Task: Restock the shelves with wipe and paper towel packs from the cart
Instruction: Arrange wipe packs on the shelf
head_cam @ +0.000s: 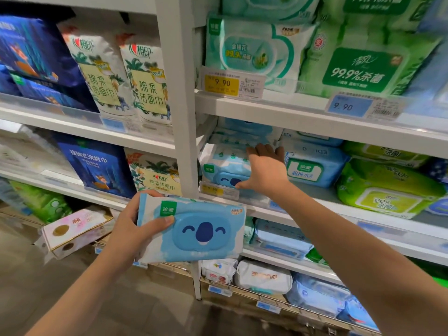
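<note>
The white shelving unit (179, 93) filled the view beyond our fingers. On its middle shelf sat the stack of koala packs (223, 161), directly under our right hand (265, 168), whose fingers (264, 149) were straight and laid flat against it, gripping nothing. Below those fingers and nearer us was the koala wipe pack (201, 230) to be shelved, held by our left hand (131, 229) at its left end. The thumb lay over the front and the other fingers curled behind.

We judged it light, soft and floppy, with slick film and only the flip lid stiff. A short-end grip with support beneath seemed safest. The yellow price tag (213, 189) hung just beside our right thumb.
</note>
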